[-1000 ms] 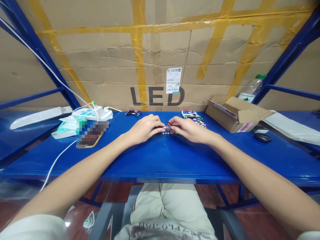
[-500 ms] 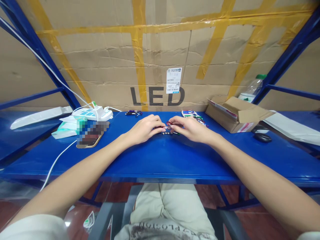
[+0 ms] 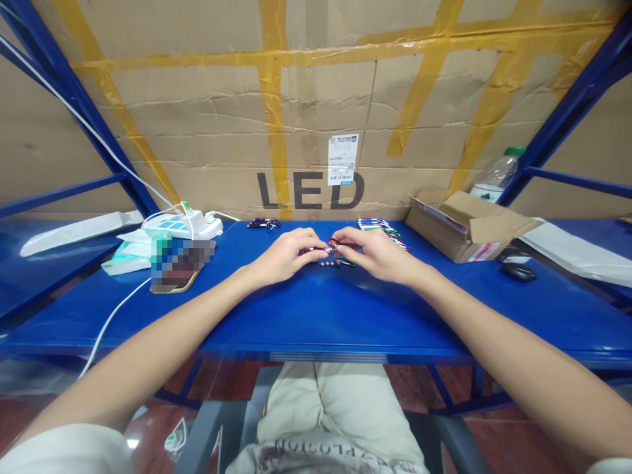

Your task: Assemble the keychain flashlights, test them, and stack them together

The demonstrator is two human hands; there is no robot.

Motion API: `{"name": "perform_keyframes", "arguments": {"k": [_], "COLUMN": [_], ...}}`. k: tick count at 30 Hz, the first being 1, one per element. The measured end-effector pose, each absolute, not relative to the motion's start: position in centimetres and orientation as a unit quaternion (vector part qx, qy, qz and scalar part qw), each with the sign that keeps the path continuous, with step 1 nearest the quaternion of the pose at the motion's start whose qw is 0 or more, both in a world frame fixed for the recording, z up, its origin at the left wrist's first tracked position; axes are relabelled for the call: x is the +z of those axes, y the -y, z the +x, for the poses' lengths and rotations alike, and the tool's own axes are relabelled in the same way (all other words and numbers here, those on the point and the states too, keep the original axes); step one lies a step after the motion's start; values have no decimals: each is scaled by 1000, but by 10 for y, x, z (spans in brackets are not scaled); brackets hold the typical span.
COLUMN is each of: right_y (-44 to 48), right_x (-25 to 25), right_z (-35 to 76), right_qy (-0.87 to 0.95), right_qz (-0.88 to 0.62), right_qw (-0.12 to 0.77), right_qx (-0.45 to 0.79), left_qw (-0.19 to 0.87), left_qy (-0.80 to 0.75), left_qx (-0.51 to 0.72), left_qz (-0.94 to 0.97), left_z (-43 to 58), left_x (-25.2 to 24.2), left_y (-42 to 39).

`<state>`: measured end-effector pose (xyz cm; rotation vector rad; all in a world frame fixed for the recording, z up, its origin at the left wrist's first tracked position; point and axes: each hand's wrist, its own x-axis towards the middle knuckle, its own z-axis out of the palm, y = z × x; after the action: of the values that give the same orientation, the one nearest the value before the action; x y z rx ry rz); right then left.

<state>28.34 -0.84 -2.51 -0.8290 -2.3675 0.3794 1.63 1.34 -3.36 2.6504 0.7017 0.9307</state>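
Observation:
My left hand [image 3: 291, 255] is closed in a pinch around a slim, dark red metal tube [image 3: 307, 249], which looks like a small keychain flashlight. Facing it, my right hand [image 3: 371, 255] pinches a red carabiner clip [image 3: 333, 242] at the tube's silvery right end. Whether clip and tube are joined there is too small to tell. Just below my fingertips lies a short row of small, round silvery pieces [image 3: 328, 264], like button cells. A green clip [image 3: 347, 262] shows partly under my right fingers. Behind my right hand are several coloured metal tubes with clips [image 3: 371, 224].
Dark tubes with clips [image 3: 263, 224] lie at the table's back. To the left are a phone [image 3: 182, 266], a tissue pack [image 3: 129, 253] and a power strip [image 3: 197, 226] with white cables. An open carton [image 3: 459, 227], a black mouse [image 3: 518, 271] and a bottle [image 3: 502, 172] stand right.
Both hands stay almost in place. The red clip between my right fingers has turned slightly, and the fingertips at the tube's end have shifted a little.

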Motion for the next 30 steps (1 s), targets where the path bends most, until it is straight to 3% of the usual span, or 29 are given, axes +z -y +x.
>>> {"name": "perform_keyframes", "arguments": {"k": [11,30], "right_y": [10,10], "right_x": [-26,-25], "right_z": [283,283], "right_qy": [880,882], "right_qz": [-317,-317], "right_qw": [312,304], "right_qx": [169,169], "left_qw": [185,171], "left_qy": [-237,-250], "left_qx": [352,357], "left_qz": [886,884], "left_z": [17,16], "left_x": [-36,-39], "left_y": [-16,-21]}}
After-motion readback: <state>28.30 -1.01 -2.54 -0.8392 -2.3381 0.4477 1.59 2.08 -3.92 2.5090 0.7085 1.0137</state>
